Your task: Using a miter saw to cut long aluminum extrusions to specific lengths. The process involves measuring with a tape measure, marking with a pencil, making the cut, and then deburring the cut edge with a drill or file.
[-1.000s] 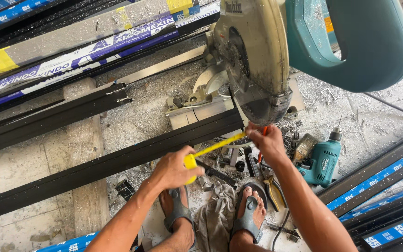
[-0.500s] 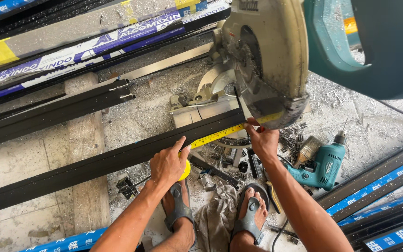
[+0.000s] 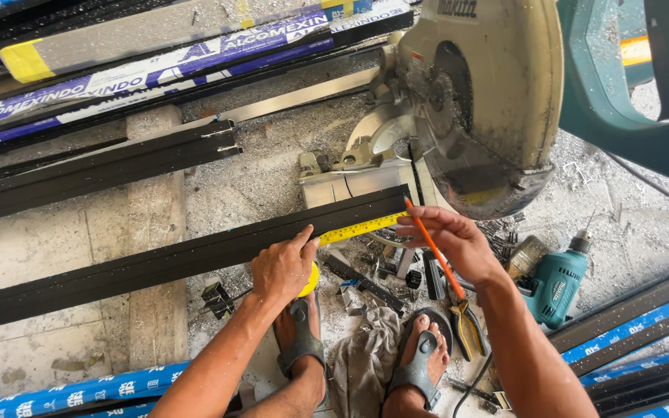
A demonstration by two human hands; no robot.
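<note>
My left hand [image 3: 282,267] grips a yellow tape measure case [image 3: 310,280], its yellow blade [image 3: 361,229] stretched along the near edge of a long black metal profile [image 3: 156,262]. My right hand [image 3: 452,238] holds an orange pencil [image 3: 432,248] with its tip at the profile's right end, beside the blade's end. The profile lies across the base of a mitre saw [image 3: 478,101], whose guarded blade hangs just above my right hand.
More black profiles [image 3: 94,166] and blue-wrapped bars [image 3: 156,73] lie behind. A teal drill [image 3: 559,285], pliers [image 3: 466,325], a rag [image 3: 365,360] and metal offcuts sit by my sandalled feet [image 3: 420,356]. Wrapped bars [image 3: 629,333] lie at the right, with others at the bottom left.
The tape blade has been laid flat along the profile. My right hand has brought the pencil tip to the profile's end. The view has shifted closer to the saw.
</note>
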